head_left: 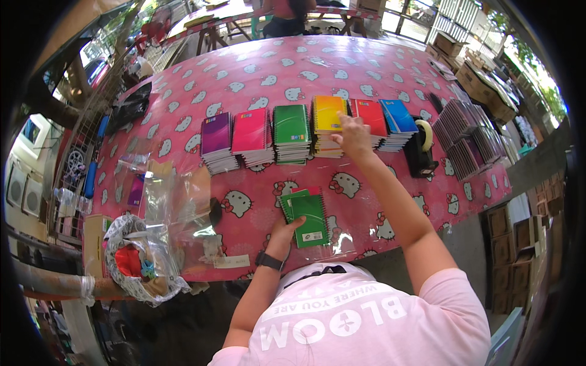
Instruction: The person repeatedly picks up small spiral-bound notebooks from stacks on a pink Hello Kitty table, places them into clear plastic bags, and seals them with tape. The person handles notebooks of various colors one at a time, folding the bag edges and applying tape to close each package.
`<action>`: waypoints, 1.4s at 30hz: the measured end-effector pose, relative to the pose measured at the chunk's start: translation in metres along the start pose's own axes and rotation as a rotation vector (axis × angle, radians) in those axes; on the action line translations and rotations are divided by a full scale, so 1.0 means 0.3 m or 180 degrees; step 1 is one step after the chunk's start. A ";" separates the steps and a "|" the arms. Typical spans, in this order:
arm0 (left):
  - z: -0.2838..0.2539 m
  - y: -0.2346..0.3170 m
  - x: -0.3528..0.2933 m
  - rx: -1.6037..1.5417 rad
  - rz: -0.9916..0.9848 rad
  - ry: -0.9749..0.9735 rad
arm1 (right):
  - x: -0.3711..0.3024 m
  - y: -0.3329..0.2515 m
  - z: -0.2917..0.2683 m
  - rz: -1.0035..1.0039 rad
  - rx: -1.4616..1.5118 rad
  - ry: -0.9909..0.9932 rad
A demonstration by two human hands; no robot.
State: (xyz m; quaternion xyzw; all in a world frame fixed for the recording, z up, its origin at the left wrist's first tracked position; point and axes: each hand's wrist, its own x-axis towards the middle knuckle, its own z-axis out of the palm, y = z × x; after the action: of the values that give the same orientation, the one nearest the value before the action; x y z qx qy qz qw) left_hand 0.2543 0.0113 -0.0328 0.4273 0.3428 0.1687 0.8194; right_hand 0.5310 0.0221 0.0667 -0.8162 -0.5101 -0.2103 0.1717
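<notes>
Closest to me, my left hand (285,233) holds a small fanned stack of green notebooks (307,215) at its lower left corner, thumb on the top cover and the other fingers tucked under, hidden from me. The stack lies on the pink cartoon-cat tablecloth (256,79) near the table's front edge. Just to the left I see crumpled clear plastic bags (174,210) and, at the table's corner, a bag of odds and ends (137,259).

Farther out, my right hand (353,135) reaches to the row of notebook stacks, fingers loosely together and resting on the edge of the yellow-orange stack (328,119), beside the red stack (370,116). I cannot tell whether it pinches a cover. The row runs purple (215,135), pink (251,131), green (290,126), then blue (398,116) at the right end. Just beyond the blue stack stands a black tape dispenser (420,149), and past that, dark bundled notebooks (467,137).
</notes>
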 end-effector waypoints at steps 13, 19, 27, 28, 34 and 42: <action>-0.022 -0.017 0.017 0.0225 -0.0020 -0.0061 | 0.081 0.138 -0.104 -0.0349 0.1862 0.0658; 0.005 0.059 -0.017 -0.1147 -0.0285 -0.0064 | -0.066 0.026 -0.244 0.0433 0.3795 -0.2278; 0.006 0.020 -0.019 -0.0228 -0.0209 0.0221 | -0.144 -0.062 -0.048 -0.0878 0.2169 0.0317; 0.015 0.023 -0.027 -0.0151 -0.0174 0.0262 | -0.084 -0.003 -0.081 -0.0577 0.1372 0.0517; 0.089 -0.004 0.012 0.0988 0.0456 0.0338 | -0.012 0.324 -0.046 -0.0566 0.0117 -0.0416; 0.131 -0.046 0.059 0.0376 0.0067 0.0155 | 0.015 0.261 -0.077 -0.1055 -0.0960 -0.0903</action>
State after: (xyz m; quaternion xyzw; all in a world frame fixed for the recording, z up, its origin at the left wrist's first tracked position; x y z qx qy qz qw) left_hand 0.2943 -0.0096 -0.0358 0.4742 0.3675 0.1671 0.7824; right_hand 0.5998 -0.0189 0.0835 -0.7591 -0.6187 -0.1926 -0.0619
